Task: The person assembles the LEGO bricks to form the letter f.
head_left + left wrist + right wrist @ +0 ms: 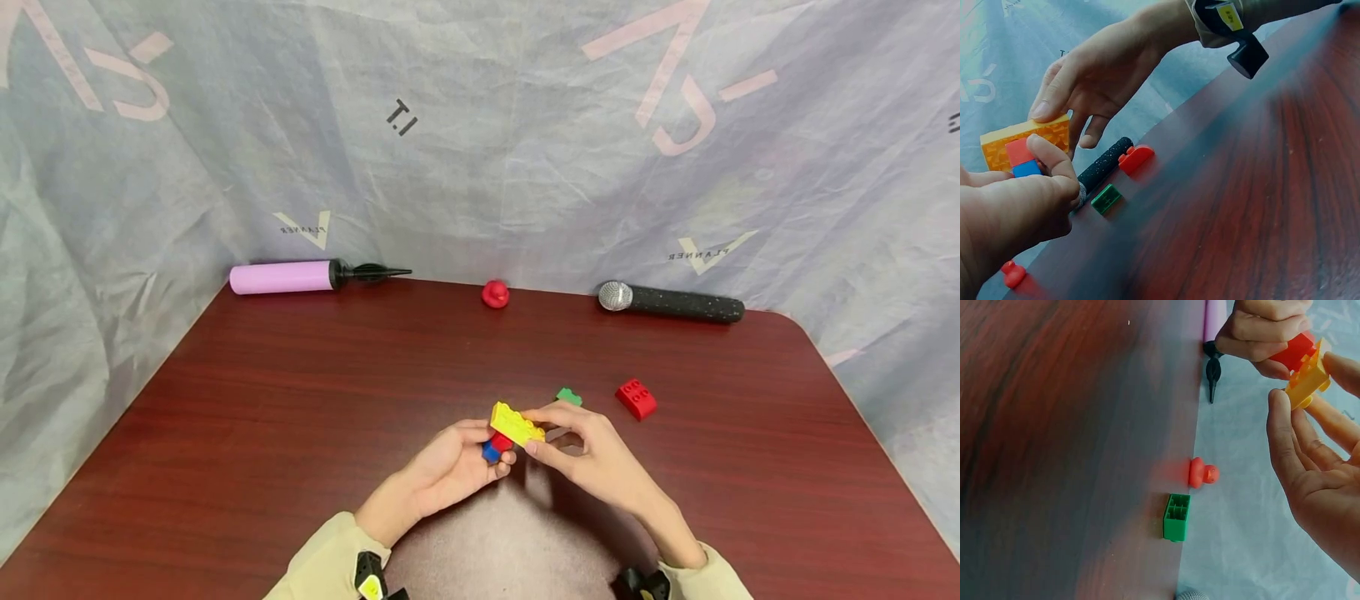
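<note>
Between thumb and fingers, my left hand [453, 471] grips a red brick [501, 441] joined to a blue brick [491, 452]. My right hand [592, 450] pinches a yellow brick [516, 425] by its right end. The yellow brick sits tilted against the red one, its studs facing up and away in the head view. In the left wrist view the underside of the yellow brick [1025, 140] faces the red brick [1019, 150]. Whether those two are locked together I cannot tell. Fingers hide part of the blue brick.
Beyond the right hand lie a green brick [569, 397] and a red sloped brick [636, 399]. Along the table's back edge are a purple pump [285, 277], a small red duck [495, 293] and a black microphone [675, 302]. A grey cloth [480, 150] hangs behind.
</note>
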Motion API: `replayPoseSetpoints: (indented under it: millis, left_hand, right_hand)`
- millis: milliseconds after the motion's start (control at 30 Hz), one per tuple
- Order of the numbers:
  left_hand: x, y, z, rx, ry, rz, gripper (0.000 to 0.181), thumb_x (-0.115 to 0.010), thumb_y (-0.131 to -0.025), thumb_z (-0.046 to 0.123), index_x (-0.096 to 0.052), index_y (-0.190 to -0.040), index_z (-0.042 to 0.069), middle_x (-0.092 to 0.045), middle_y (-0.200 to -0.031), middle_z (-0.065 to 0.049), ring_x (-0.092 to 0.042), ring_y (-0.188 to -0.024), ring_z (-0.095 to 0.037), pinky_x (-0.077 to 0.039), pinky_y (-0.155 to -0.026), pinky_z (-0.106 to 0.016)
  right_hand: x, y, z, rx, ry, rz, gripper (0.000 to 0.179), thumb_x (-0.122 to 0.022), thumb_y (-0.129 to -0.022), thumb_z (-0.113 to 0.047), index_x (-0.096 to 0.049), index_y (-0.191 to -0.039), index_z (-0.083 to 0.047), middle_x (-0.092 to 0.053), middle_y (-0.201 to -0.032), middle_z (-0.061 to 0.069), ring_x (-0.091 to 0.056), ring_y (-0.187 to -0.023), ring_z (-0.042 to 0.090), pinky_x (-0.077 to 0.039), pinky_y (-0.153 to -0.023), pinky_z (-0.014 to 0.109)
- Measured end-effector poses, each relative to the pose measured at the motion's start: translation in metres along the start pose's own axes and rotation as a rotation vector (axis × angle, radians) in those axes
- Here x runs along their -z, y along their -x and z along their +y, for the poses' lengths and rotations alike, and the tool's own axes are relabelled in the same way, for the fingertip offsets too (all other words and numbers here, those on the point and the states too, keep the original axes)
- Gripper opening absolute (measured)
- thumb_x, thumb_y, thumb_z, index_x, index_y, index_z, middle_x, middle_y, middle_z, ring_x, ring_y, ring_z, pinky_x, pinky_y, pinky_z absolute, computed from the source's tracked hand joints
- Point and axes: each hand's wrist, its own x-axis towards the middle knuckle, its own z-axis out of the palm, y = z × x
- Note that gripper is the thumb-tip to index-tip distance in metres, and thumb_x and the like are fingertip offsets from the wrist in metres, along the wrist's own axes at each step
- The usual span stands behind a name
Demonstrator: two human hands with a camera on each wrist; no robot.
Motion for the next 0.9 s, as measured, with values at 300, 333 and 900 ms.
replayPoseSetpoints:
  millis: [300,333,900]
  left_hand:
    - [0.0001,-0.0024,-0.0022,0.014,0.066,-0.031,0.022,-0.028,-0.099,0.001,-0.043,-0.115,-0.001,-0.050,-0.110,-0.009,-0.046,-0.080,-0.016,-0.041,-0.074,-0.023]
    - [0.0000,-0.0023,-0.0024,0.017,0.072,-0.035,0.022,-0.027,-0.098,0.001,-0.042,-0.115,-0.001,-0.050,-0.110,-0.009,-0.046,-0.080,-0.016,-0.041,-0.074,-0.023]
    - [-0.0029,-0.0014,-0.0028,0.032,0.071,-0.023,0.022,-0.025,-0.099,-0.001,-0.042,-0.112,0.001,-0.047,-0.109,-0.009,-0.042,-0.079,-0.017,-0.039,-0.072,-0.022]
  right_hand:
    - [0.0017,-0.0007,0.0006,0.063,0.023,-0.010,0.039,-0.076,-0.086,-0.018,-0.067,-0.125,-0.017,-0.068,-0.106,-0.005,-0.065,-0.085,0.013,-0.056,-0.071,0.027]
    - [0.0020,-0.0009,0.0004,0.065,0.024,-0.011,0.040,-0.076,-0.086,-0.018,-0.068,-0.124,-0.016,-0.068,-0.105,-0.005,-0.065,-0.085,0.013,-0.056,-0.071,0.027]
    - [0.0047,-0.0023,-0.0032,0.022,0.064,-0.091,0.042,-0.077,-0.085,-0.018,-0.067,-0.125,-0.008,-0.065,-0.100,-0.006,-0.060,-0.081,0.008,-0.055,-0.063,0.026]
